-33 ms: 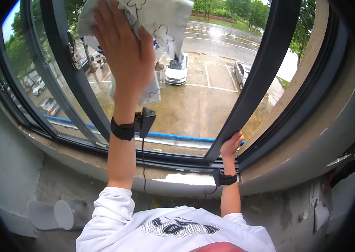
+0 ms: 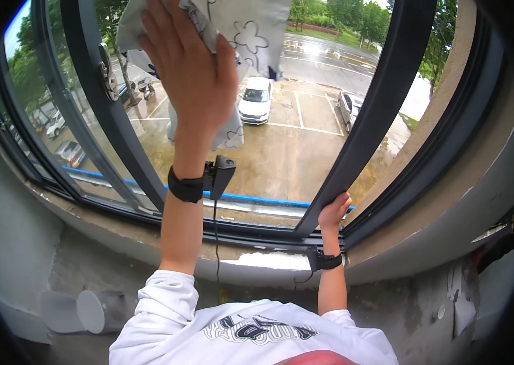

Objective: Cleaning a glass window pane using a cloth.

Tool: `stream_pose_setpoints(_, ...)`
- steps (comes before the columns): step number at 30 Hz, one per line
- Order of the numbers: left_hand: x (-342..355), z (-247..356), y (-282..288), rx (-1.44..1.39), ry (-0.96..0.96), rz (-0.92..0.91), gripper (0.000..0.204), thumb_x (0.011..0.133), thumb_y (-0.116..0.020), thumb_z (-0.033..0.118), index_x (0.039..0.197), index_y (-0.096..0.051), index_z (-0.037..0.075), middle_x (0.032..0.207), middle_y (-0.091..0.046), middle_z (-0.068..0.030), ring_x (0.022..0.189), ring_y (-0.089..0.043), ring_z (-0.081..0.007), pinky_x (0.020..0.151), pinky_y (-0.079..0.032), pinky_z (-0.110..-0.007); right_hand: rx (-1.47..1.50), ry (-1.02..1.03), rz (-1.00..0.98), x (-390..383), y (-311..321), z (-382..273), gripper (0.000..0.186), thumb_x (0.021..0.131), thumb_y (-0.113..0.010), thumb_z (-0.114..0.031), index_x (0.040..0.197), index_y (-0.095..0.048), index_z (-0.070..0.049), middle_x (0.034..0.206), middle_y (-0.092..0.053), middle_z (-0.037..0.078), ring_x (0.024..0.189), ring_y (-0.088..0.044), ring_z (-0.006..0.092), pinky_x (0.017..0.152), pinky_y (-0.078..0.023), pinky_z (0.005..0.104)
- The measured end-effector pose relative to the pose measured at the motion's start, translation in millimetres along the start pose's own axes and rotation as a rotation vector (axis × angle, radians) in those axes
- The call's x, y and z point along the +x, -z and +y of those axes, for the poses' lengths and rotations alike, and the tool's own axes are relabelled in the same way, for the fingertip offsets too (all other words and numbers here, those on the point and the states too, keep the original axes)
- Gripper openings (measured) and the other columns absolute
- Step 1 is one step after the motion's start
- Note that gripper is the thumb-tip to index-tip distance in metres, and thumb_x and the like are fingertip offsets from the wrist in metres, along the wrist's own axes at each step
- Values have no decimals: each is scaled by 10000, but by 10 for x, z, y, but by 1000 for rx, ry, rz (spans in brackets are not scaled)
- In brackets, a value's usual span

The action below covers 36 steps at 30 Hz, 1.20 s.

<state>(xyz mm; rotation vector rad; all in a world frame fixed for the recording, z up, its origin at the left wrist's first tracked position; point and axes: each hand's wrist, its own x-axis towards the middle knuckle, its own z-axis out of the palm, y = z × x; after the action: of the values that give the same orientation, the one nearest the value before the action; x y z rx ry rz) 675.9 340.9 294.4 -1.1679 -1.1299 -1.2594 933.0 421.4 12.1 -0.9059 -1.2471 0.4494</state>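
Observation:
My left hand [image 2: 193, 79] is raised high over the window glass, with long fingers laid along a pale cloth [image 2: 248, 36] printed with dark flower outlines. The cloth is bunched between thumb and fingers, and a loose corner hangs below the palm. Lower on the right, my right hand [image 2: 333, 212] is closed round the edge of the dark window sash [image 2: 351, 161], near its bottom corner. Its fingers are partly hidden behind the sash. Each wrist wears a black strap with a small device on it.
A metal window handle [image 2: 108, 73] sits on the left upright. Below runs the window sill [image 2: 269, 260], with a bright white patch. A white stool-like object [image 2: 96, 311] stands on the floor at left. Outside are a white car [image 2: 255, 103], a silver car [image 2: 349, 108] and wet paving.
My left hand has slid a little to the right with the cloth, whose corner now reaches further right. The right hand keeps its place on the sash.

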Motion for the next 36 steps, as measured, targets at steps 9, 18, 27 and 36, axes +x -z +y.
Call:
stream_pose_setpoints(9, -1058, 773, 8, -137, -403, -545, 632, 862, -551, 353, 1452, -411, 177, 1524, -355, -49, 1410, -320, -232, 1173, -144, -459, -84, 473, 22, -108, 84, 892, 312, 902, -612, -256, 1022, -464, -9, 914, -500, 173, 820, -491, 275, 696, -361, 440)
stream_pose_setpoints(18, -1321, 445, 155, -67, -606, -634, 809, 726, -624, 405, 1474, -366, 235, 1555, -291, 56, 1428, -257, -108, 1211, -72, -402, -181, 174, 30, -44, 97, -1007, 490, 885, -524, -168, 1320, -399, 20, 1363, -430, 270, 1236, -447, 398, 1041, -327, 467)
stream_pose_setpoints(27, -1505, 329, 155, 75, -551, -497, 605, 823, -544, 376, 1402, -473, 215, 1510, -381, 46, 1416, -298, -133, 1206, -90, -409, -110, 633, -314, -294, -709, -1414, 562, 871, -523, -137, 1388, -384, 33, 1486, -308, 269, 1383, -278, 457, 1125, -214, 546)
stream_pose_setpoints(36, -2736, -84, 315, 55, -20, -428, 557, 966, -418, 365, 1432, -378, 62, 1503, -339, -171, 1434, -231, -363, 1152, -134, -565, -295, 851, -604, -705, -911, -1265, 494, 847, -570, -175, 1312, -535, -10, 1473, -401, 136, 1372, -353, 351, 1109, -269, 500)
